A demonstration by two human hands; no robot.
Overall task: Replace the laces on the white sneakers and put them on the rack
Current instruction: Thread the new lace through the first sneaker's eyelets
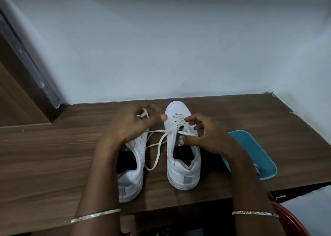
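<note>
Two white sneakers stand side by side on a brown wooden table top [44, 155], toes pointing away from me. The right sneaker [182, 166] has an off-white lace [157, 146] threaded through its eyelets, with loose ends looping between the shoes. My left hand [130, 123] hovers over the front of the left sneaker [132, 178] and pinches one lace end. My right hand [202, 137] rests on the right sneaker's tongue area, thumb pressed by the opening, fingers spread at the laces. The left sneaker's toe is hidden under my left hand.
A teal plastic tray [256, 149] sits at the table's right, partly under my right forearm, with something pale in it. A pale wall rises behind the table. A brown door frame [21, 96] stands at left. A red rim [290, 219] shows at bottom right.
</note>
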